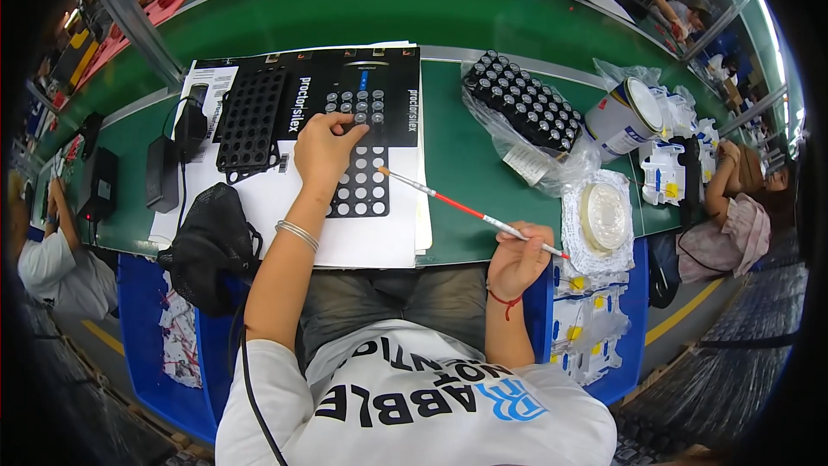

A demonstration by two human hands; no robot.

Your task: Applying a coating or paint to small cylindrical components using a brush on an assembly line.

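My right hand grips a thin paintbrush with a red and white handle. Its tan bristle tip points up and left, beside the perforated black tray. Above that tray, my left hand has thumb and forefinger pinched together. Whatever sits between those fingertips is too small to make out. Small round caps stand in the tray's far part, while its near holes show white. The tray rests on dark printed card and white paper sheets.
Another black holed tray lies left. Bagged black caps, a metal can and a round dish of pale matter stand right. Black power adapters and a black mesh bag are at left. Blue bins flank my lap.
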